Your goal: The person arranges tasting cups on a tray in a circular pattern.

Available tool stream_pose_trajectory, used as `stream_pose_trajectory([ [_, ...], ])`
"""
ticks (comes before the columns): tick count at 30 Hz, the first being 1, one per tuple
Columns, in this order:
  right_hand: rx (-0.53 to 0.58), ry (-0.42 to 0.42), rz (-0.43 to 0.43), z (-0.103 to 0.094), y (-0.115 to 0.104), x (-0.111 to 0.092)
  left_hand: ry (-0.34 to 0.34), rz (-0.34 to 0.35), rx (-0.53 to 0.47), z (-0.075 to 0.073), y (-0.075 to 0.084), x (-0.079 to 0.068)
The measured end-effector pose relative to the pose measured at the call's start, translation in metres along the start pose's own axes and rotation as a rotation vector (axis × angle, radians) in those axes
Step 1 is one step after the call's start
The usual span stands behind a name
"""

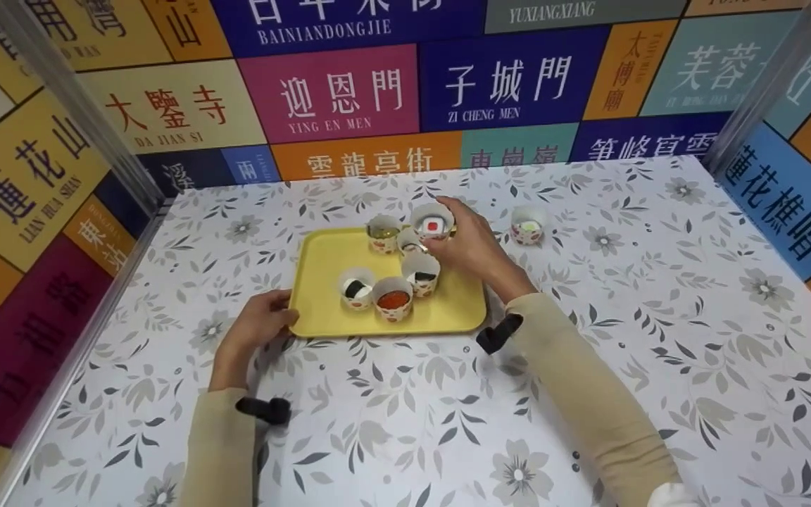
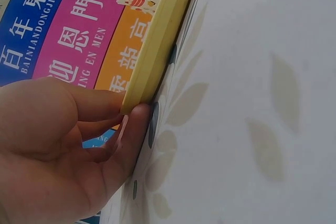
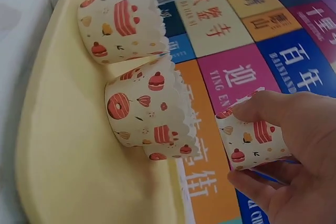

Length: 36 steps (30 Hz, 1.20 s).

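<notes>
My right hand (image 1: 472, 243) grips a printed paper baking cup (image 3: 254, 137) above the far right part of the yellow tray (image 1: 321, 267); a white piece with a red square shows inside it. The thumb and fingers of my left hand (image 2: 63, 145) pinch the tray's left edge. On the tray stand several similar cups: an orange-red filled cup (image 1: 393, 310), a cup with a black-and-white piece (image 1: 357, 299), another black-and-white one (image 1: 425, 282), and a greenish filled cup (image 1: 382, 243). A further cup (image 1: 409, 243) is partly hidden by the held one.
Right of the tray, a paper cup (image 1: 526, 232) with a green-and-white piece stands on the floral tablecloth (image 1: 588, 303). Panels with Chinese lettering (image 1: 335, 91) border the table at the back and both sides.
</notes>
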State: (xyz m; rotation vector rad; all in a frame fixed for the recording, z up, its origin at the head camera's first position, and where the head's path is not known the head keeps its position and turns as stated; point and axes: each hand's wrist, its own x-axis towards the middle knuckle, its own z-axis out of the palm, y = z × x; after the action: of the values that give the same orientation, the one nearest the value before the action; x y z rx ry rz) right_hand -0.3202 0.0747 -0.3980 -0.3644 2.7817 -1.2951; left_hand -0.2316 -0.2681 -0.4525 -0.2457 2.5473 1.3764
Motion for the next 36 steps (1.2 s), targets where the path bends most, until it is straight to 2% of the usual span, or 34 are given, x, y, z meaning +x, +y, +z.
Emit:
stream_pose_trajectory([
  [5,-0.044,-0.066,-0.064,0.005,-0.02,0.006,0.007,-0.031,-0.002,0.001,0.0,0.002],
  [11,-0.103,-0.173,-0.105,0.015,-0.04,0.011,0.003,-0.025,0.014,-0.001,-0.001,0.002],
  [24,-0.149,-0.264,-0.151,0.051,-0.068,0.02,0.0,-0.012,0.019,-0.002,0.0,0.0],
  [28,-0.144,-0.288,-0.138,0.061,-0.071,0.022,-0.011,0.011,0.009,-0.002,-0.001,-0.001],
  [32,-0.14,-0.27,-0.104,0.069,-0.075,0.024,-0.016,0.032,0.003,-0.001,-0.001,-0.001],
  [36,-0.149,-0.249,-0.067,0.073,-0.078,0.026,-0.006,0.014,0.01,0.0,0.001,0.0],
])
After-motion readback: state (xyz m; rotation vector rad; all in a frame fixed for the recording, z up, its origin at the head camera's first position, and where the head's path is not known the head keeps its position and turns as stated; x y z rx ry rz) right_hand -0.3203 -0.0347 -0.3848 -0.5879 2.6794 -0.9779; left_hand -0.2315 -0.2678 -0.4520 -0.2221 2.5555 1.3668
